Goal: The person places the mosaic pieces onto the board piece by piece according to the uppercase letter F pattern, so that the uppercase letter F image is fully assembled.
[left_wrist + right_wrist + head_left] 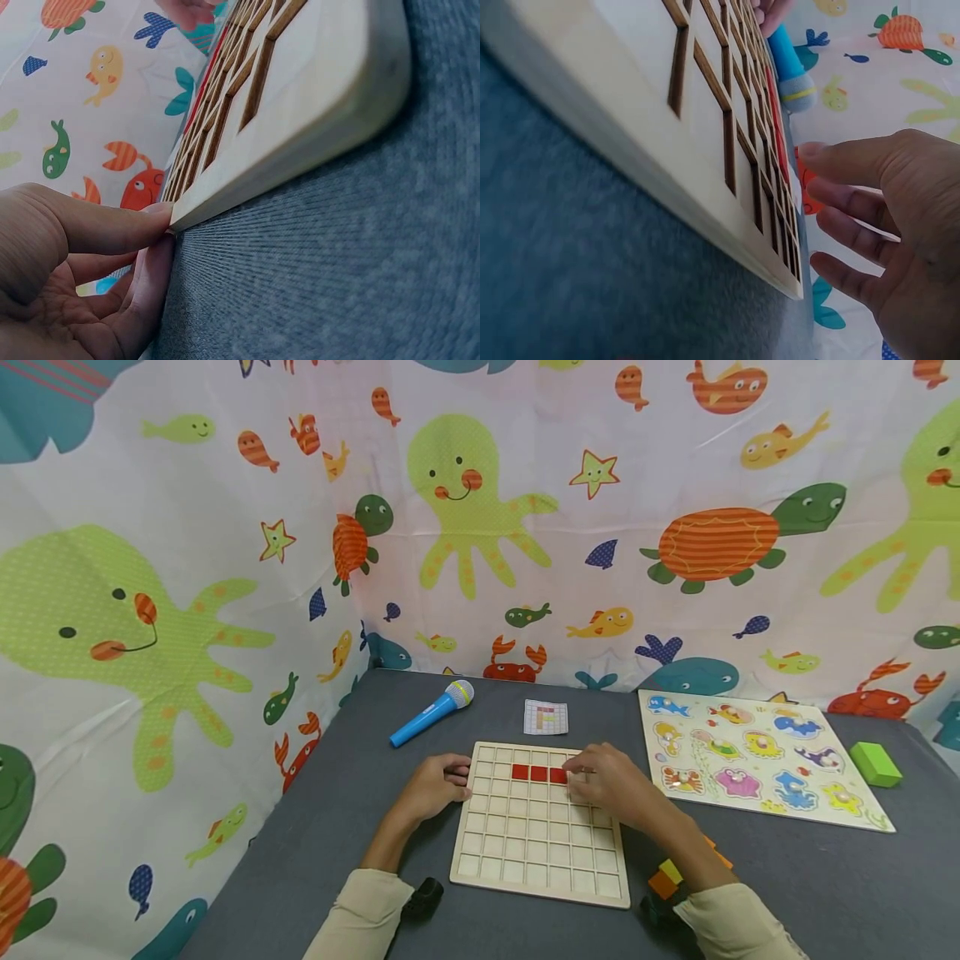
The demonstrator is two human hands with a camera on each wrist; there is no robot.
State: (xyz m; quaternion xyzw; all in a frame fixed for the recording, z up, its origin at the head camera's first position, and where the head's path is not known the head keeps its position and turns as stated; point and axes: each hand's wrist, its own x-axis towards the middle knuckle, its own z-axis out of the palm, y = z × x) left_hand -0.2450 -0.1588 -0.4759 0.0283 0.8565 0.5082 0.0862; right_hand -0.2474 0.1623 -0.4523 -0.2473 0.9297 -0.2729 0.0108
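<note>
A pale wooden grid board (517,827) lies on the grey table, its square cells framed by raised strips. In its second row from the far edge sit three red squares (538,774) side by side. My left hand (432,789) pinches the board's left edge near the far corner, thumb on top and fingers beneath, as the left wrist view shows. Over the board's far right part is my right hand (611,785), its fingertips right by the last red square. In the right wrist view its fingers (847,274) are loosely bent and spread apart, with nothing seen between them.
A blue toy microphone (431,717) and a small printed grid card (546,717) lie beyond the board. To the right are a sea-animal puzzle board (757,760) and a green block (876,764). Orange and yellow blocks (663,883) sit partly under my right forearm.
</note>
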